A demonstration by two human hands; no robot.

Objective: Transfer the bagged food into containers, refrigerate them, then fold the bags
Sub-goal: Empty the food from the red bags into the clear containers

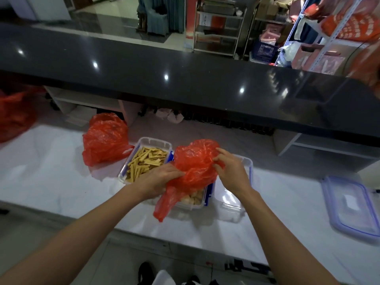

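A crumpled red plastic bag hangs over a clear container that holds pale food chunks. My left hand grips the bag's left side. On the bag's right side, my right hand pinches the plastic with its fingertips. To the left stands another clear container filled with yellow strips. A second red bag sits further left on the white counter, bulging.
A clear lid lies under my right wrist. Another blue-rimmed lid lies at the counter's right. A third red bag sits at far left. A dark raised ledge runs along the back.
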